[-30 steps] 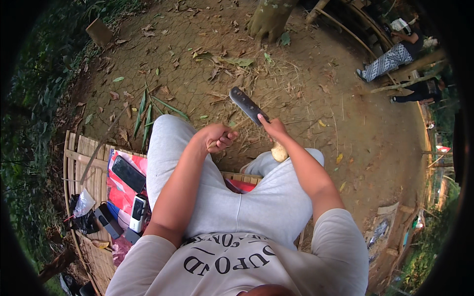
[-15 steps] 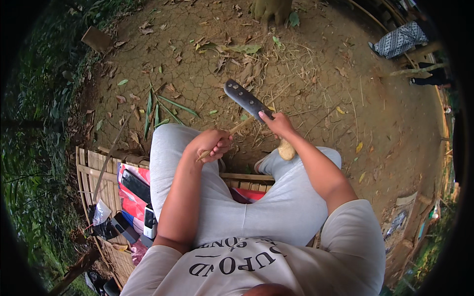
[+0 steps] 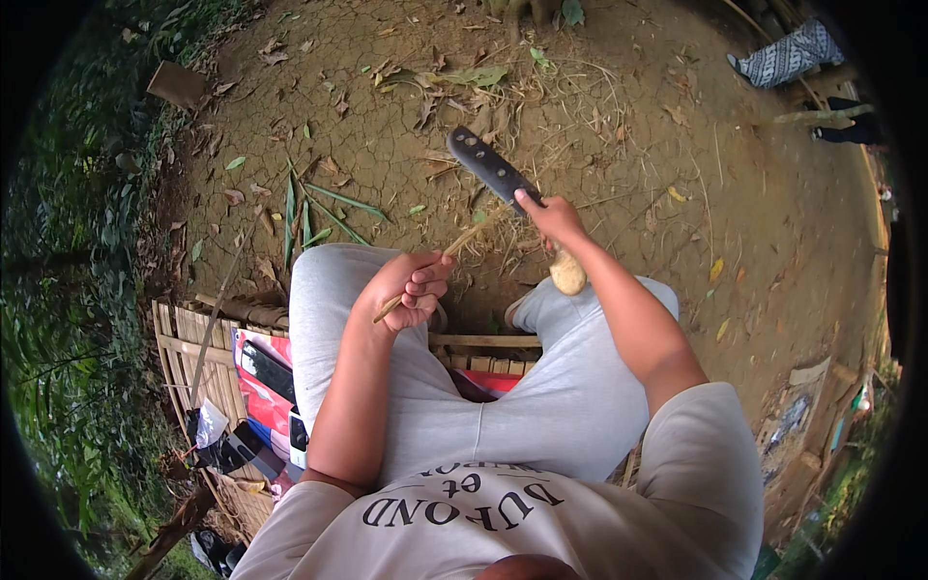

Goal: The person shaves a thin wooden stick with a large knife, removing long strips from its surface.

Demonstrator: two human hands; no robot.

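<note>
A thin tan wooden stick (image 3: 466,240) slants through my left hand (image 3: 411,288), whose fingers are curled closed around it above my left thigh. Its lower end pokes out near my wrist; its upper end points toward the blade. My right hand (image 3: 555,223) grips a large knife (image 3: 491,168) with a dark, broad blade that has several round holes. The thumb presses on the blade's base, and the rounded pale handle end (image 3: 569,275) shows below the hand. Whether blade and stick touch, I cannot tell.
I sit on a bamboo-slat bench (image 3: 184,333). Left of me lie a dark phone (image 3: 267,370), a white device (image 3: 298,435) and a black box (image 3: 253,449). Cracked earth with dry leaves and green blades (image 3: 306,215) spreads ahead. A person in patterned cloth (image 3: 788,53) is at far right.
My right hand and the knife have shifted slightly right and away from me, so the blade lies farther from my left hand. The left hand still holds the stick, in nearly the same place.
</note>
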